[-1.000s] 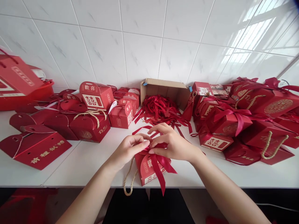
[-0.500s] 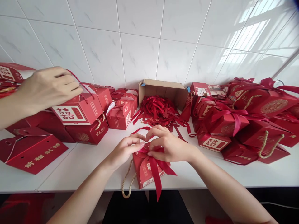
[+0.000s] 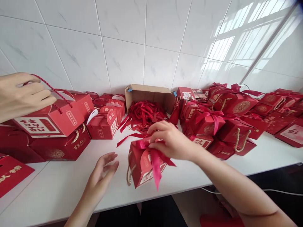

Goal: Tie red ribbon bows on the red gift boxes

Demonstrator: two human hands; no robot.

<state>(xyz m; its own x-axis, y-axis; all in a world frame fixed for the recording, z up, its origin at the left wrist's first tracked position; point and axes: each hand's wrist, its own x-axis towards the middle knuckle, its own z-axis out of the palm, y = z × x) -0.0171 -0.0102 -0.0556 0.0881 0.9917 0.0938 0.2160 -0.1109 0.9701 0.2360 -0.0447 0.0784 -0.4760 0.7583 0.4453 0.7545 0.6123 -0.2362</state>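
Left box with red cord handle [image 3: 59, 118]: large red 囍 on its white panel; side lettering too small to read.
Small box left of centre [image 3: 100, 127]: 歡喜 on its flap.
Boxes behind it [image 3: 115, 107]: 歡喜 again on flaps.
Near-left box [image 3: 16, 176]: gold characters, cut off by the view's edge.
Lower box, right stack [image 3: 202, 142]: 囍 on a white panel.
Ribboned box, near centre [image 3: 145, 164]: lettering blurred, unreadable.
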